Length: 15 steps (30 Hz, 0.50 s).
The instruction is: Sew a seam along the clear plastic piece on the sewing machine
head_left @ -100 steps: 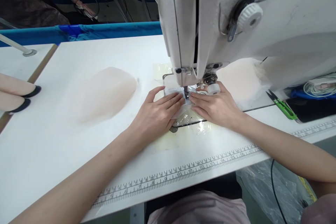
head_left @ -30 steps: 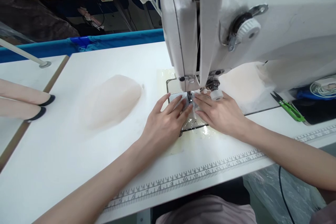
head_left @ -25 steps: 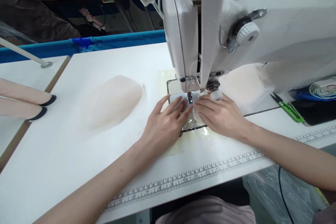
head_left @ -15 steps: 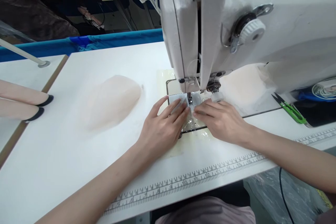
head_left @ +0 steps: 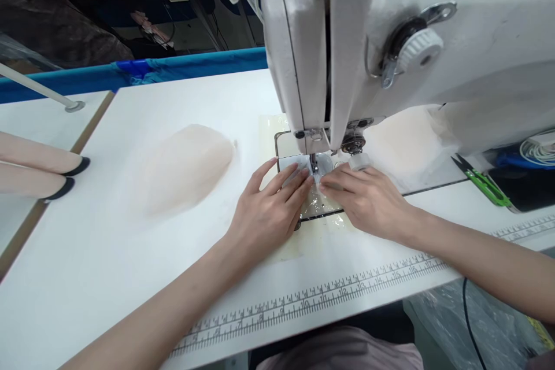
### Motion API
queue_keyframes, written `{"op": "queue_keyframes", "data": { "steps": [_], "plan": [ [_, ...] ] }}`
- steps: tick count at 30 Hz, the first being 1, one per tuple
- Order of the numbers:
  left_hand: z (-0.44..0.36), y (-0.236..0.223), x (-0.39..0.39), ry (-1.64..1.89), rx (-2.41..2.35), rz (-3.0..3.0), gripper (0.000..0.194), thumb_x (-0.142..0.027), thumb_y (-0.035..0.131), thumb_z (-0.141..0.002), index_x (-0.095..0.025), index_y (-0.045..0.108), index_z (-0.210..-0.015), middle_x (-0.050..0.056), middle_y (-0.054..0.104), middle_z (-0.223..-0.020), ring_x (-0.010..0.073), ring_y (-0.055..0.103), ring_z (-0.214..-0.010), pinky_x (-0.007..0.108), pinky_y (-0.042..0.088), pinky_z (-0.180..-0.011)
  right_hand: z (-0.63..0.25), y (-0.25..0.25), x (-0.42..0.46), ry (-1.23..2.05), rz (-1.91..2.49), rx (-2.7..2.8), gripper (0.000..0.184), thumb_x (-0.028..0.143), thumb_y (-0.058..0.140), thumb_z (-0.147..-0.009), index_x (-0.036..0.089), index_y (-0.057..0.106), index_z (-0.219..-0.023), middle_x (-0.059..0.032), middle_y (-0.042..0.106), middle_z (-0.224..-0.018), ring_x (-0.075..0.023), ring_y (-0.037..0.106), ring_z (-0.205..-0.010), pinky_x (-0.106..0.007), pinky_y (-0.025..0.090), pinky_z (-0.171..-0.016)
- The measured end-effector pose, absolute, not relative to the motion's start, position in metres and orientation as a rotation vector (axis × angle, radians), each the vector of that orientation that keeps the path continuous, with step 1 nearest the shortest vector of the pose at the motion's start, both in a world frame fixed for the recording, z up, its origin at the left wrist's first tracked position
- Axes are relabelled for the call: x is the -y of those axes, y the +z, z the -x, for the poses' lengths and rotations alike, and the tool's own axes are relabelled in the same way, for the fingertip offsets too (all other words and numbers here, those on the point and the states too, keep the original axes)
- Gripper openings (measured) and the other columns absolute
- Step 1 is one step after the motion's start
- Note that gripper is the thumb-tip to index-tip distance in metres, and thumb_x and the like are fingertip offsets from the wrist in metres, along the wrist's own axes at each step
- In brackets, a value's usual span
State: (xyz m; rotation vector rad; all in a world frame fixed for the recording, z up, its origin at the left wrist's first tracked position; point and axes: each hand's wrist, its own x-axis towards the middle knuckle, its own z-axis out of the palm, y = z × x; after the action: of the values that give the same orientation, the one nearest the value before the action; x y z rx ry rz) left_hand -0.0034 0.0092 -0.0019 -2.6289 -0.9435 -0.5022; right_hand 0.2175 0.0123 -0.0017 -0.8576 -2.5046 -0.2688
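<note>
My left hand point(head_left: 271, 205) lies on the sewing machine's bed with its fingers spread, the fingertips beside the presser foot point(head_left: 314, 163). Under those fingertips is a small pale piece point(head_left: 291, 162), mostly covered. Just right of the foot, my right hand point(head_left: 368, 196) has its fingers pressed together, low against the bed. What they grip, if anything, is hidden. The white sewing machine head point(head_left: 297, 58) stands directly above both hands. A sheer beige fabric piece point(head_left: 186, 170) rests flat on the table to the left.
More pale sheer fabric point(head_left: 405, 139) lies under the machine arm. Green-handled scissors point(head_left: 485, 185) sit at the right beside a dark flat object point(head_left: 524, 191). A printed ruler point(head_left: 303, 303) runs along the front edge. Beige tube-like pieces with black ends point(head_left: 34, 165) are at far left. Another person point(head_left: 52, 11) is behind.
Both hands stay in nearly the same place by the presser foot. The view has shifted very slightly.
</note>
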Motion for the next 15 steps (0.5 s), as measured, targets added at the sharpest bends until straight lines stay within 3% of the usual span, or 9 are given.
{"op": "queue_keyframes", "data": {
  "steps": [15],
  "plan": [
    [0.0033, -0.0022, -0.0142, -0.515, 1.018, 2.657, 0.044, -0.012, 0.048, -0.089, -0.019, 0.057, -0.131, 0.007, 0.064, -0.128, 0.0291, 0.058, -0.120, 0.055, 0.040, -0.104, -0.2200, -0.0026, -0.0175, -0.251, 0.922, 2.525, 0.035, 0.001, 0.045, -0.088, 0.016, 0.071, -0.104, -0.0041, 0.072, -0.112, -0.0185, 0.064, -0.093, -0.035, 0.047, -0.080]
  ]
}}
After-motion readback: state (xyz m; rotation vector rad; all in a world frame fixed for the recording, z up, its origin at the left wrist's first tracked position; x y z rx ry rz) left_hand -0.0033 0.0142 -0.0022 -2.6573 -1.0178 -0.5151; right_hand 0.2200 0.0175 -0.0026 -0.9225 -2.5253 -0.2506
